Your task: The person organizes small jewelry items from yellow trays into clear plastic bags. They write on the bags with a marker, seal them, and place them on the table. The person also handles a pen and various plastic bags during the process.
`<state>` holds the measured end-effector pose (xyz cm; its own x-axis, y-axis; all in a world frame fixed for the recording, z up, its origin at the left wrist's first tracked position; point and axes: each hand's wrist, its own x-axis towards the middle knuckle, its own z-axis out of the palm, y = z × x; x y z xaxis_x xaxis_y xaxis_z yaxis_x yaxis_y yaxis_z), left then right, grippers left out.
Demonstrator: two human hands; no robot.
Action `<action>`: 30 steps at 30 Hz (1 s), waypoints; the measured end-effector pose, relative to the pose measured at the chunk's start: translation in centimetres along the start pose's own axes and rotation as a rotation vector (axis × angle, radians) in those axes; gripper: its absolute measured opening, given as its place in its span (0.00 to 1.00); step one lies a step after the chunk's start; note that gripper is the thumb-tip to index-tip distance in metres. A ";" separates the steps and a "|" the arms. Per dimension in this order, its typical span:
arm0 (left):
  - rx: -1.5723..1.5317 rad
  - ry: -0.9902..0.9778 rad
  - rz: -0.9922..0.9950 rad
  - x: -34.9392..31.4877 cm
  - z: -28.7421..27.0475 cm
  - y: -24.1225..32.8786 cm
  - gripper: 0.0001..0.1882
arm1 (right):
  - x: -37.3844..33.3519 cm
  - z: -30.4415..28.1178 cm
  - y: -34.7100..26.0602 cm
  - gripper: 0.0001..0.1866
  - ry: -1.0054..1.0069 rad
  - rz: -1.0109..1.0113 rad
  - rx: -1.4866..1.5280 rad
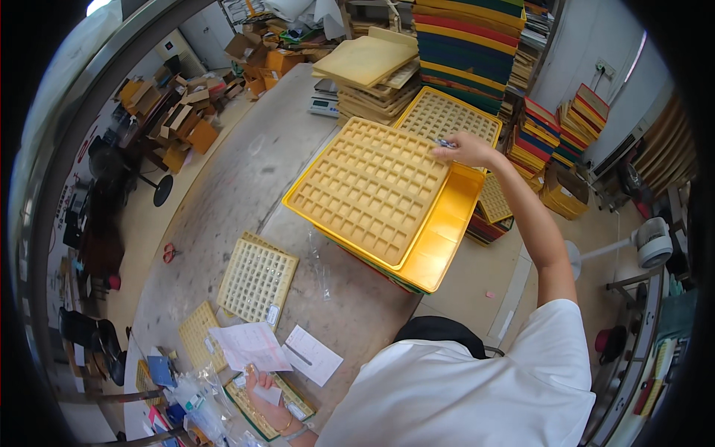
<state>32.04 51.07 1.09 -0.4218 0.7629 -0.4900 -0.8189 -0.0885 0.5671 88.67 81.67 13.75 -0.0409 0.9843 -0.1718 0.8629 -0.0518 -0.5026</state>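
At the far side, my right hand [468, 151] is closed, pinching a small shiny silver-blue item [445, 143] whose kind I cannot make out. It hovers at the right edge of a beige tray with square pockets [365, 186], which lies in a yellow plastic tray [432, 257]. Low on the left, my left hand [267, 395] has its fingers closed on a printed paper sheet [252, 346]; a small white card [271, 392] shows against the fingers. Under that hand is a narrow tray with a green edge [257, 419]. A smaller pocketed tray [257, 279] holds several small pieces.
Another white paper [313, 355] with a dark stripe lies beside the sheet. Red scissors [170, 253] rest on the table's left. Clear plastic bags [201, 402] crowd the lower left corner. Tall stacks of coloured trays [469, 52] and a digital scale [324, 104] stand beyond.
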 end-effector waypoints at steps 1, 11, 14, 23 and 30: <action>0.029 -0.005 -0.017 0.0 1.0 -0.3 0.07 | 0.1 0.2 0.9 0.24 0.036 -0.040 -0.050; 0.076 -0.058 0.013 0.7 2.1 -1.7 0.05 | 0.8 1.3 1.5 0.18 -0.031 -0.095 -0.181; 0.030 -0.034 0.020 0.6 2.3 -2.0 0.04 | 0.7 1.2 1.1 0.16 -0.047 -0.118 -0.200; 0.017 -0.035 -0.048 0.2 2.5 -2.6 0.04 | 0.8 2.3 0.8 0.13 0.058 -0.124 -0.279; 0.018 -0.094 -0.048 1.9 1.0 -2.4 0.05 | 2.5 2.3 4.1 0.19 -0.142 -0.016 -0.045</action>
<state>33.55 53.36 -0.57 -0.3435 0.8226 -0.4531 -0.8298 -0.0400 0.5567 90.90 83.49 9.28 -0.1234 0.9509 -0.2839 0.8833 -0.0251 -0.4681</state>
